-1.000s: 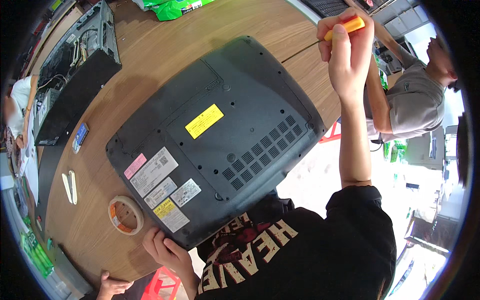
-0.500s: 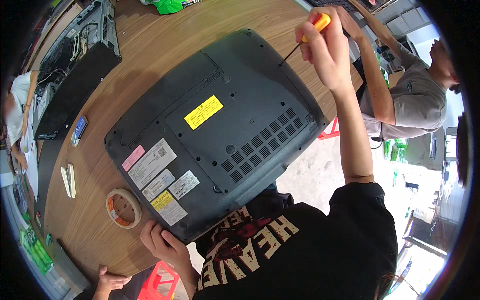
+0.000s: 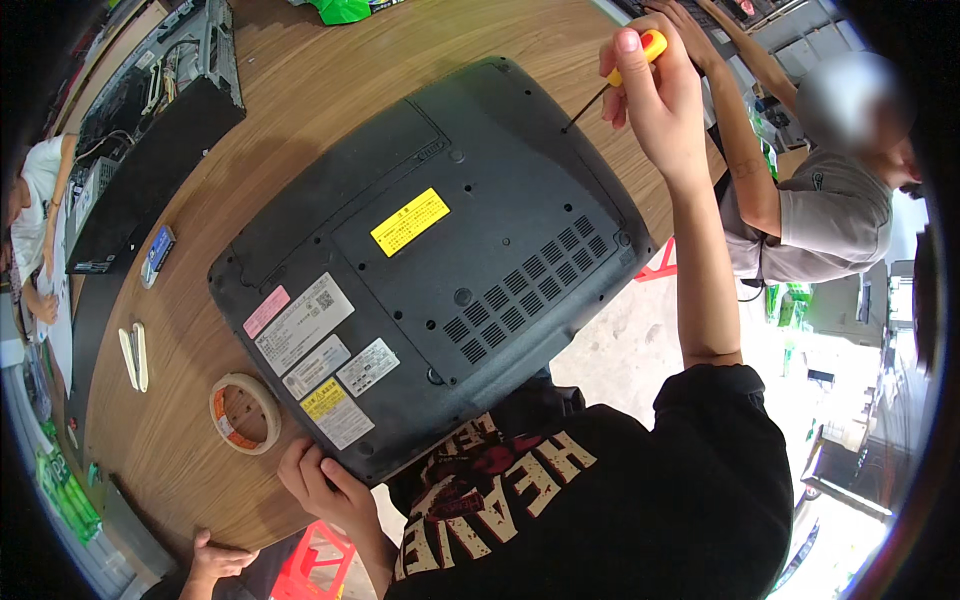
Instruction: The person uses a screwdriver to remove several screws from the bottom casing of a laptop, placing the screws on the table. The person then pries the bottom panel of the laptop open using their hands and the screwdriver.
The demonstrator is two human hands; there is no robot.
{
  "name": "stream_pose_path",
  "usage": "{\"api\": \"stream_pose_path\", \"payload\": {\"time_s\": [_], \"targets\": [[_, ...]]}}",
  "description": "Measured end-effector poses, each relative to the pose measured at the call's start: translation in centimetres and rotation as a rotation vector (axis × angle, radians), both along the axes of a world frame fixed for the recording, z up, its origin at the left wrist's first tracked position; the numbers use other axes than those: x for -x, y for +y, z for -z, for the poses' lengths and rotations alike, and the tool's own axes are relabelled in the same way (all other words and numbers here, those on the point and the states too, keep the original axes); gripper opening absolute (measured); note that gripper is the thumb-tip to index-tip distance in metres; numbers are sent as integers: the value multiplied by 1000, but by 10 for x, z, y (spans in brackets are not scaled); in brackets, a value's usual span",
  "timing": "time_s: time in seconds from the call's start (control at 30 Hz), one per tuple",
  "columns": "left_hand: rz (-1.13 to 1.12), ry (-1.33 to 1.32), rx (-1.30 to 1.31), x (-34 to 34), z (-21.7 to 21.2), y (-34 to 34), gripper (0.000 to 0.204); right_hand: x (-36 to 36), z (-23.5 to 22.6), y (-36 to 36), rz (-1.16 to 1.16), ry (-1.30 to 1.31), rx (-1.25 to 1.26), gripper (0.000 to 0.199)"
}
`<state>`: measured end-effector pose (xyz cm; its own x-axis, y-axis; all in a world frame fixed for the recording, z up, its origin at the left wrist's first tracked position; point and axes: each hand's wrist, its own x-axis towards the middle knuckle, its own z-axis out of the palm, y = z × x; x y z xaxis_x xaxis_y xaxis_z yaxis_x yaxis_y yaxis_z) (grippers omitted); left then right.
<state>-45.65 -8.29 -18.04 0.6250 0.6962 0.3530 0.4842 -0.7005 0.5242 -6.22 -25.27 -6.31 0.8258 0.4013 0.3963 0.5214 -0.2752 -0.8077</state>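
A black laptop lies upside down on the wooden table, its bottom cover, vents and stickers facing up. My right hand is closed around the yellow-and-red handle of a screwdriver, thumb pressed along it. The dark shaft slants down to the left, its tip at a screw hole near the laptop's far right edge. At the laptop's near left corner, my left hand grips the edge, with the thumb on the case and the other fingers curled beside it.
A tape roll sits left of the laptop, near a cream folding tool and a small blue box. An opened computer case stands far left. Other people are at the right, far left and lower left; a co-worker's hand rests at the table edge.
My right hand has turned slightly on the screwdriver handle, the thumb shifting up along it. The tip stays at the same hole. My left hand and the laptop look unmoved.
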Motion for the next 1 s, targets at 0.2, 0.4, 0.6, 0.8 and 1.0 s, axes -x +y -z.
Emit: {"api": "stream_pose_path", "payload": {"time_s": [0.2,0.4,0.6,0.8,1.0], "targets": [[13,-17,-2,-1,-2,0,25,-28,12,-23,-174,-25,84,18],[5,-31,8,-2,-3,-1,23,-34,7,-26,-312,55,-7,13],[14,-37,9,-1,-3,0,22,-33,19,-30,-102,-114,-122,29],[36,-25,10,-1,-8,-1,18,-3,0,-20,-151,-79,-115,25],[61,-39,29,0,-8,1,18,6,8,-14,-95,-139,-107,21]]}}
